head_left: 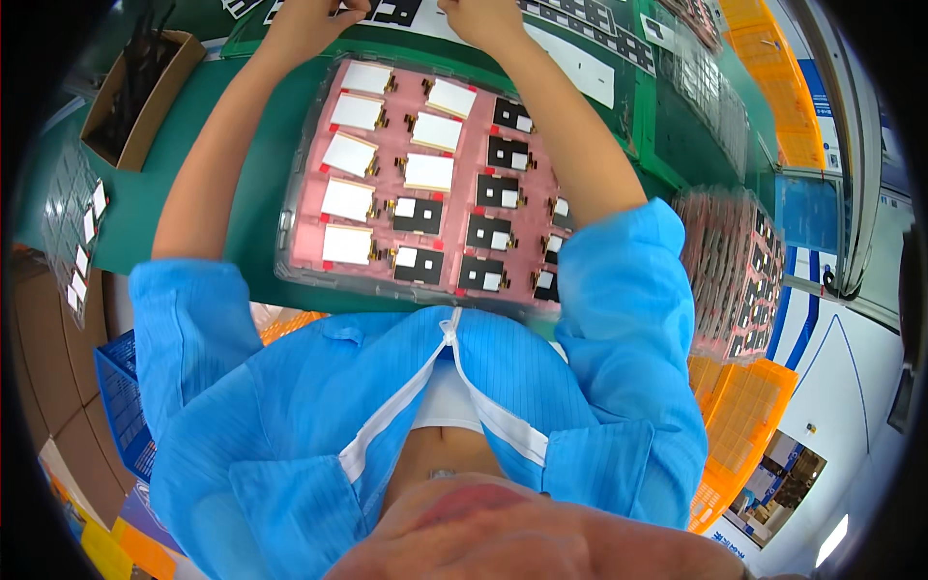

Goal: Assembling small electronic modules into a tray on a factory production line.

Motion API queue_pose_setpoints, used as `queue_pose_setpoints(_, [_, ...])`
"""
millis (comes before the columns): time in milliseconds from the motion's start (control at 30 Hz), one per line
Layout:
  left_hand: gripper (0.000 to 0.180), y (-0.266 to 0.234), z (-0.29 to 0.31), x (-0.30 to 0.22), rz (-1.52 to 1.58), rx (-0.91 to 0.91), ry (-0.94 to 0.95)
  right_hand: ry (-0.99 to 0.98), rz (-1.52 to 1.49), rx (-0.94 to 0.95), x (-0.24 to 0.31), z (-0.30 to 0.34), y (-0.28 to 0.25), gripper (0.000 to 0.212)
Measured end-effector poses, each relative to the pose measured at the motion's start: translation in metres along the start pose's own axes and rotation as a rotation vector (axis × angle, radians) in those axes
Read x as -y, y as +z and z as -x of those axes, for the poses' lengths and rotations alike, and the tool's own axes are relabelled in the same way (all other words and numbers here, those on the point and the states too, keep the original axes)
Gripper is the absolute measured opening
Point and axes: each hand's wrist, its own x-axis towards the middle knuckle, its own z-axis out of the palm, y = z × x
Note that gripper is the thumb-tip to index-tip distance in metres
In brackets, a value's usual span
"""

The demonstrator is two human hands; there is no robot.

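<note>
A clear tray (300, 208) with a pink liner, holding small white and black panels, lies on the green counter (242, 174) before the person. Beyond it, left hand (307, 21) and right hand (480, 17) touch a white sheet (570, 58); grip unclear. Stacked trays (735, 271) stand right, a cardboard box (140, 97) left.

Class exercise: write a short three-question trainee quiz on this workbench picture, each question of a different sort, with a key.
1. True or false: both hands, the left hand and the right hand, are at the far edge of the pink tray, beyond it.
2. Multiple choice: where is the brown cardboard box? A) to the left of the tray B) on top of the tray C) under the right forearm
3. Fill in: the tray's pockets hold flat rectangular parts, some with a white face up and others with a ____ face.

Key: 1 true; 2 A; 3 black. Whether either hand grips anything cannot be told, since the fingers reach the picture's top edge.
</note>
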Motion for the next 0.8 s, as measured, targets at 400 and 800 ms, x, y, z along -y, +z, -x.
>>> queue_pose_setpoints(400, [0.056,0.036,-0.073,0.031,-0.161,0.245,0.074,-0.035,0.138,-0.142,-0.004,-0.020,0.043,0.012])
queue_pose_setpoints(800, [0.052,0.039,-0.071,0.035,-0.128,0.239,0.069,0.033,0.172,-0.153,0.005,-0.014,0.045,0.014])
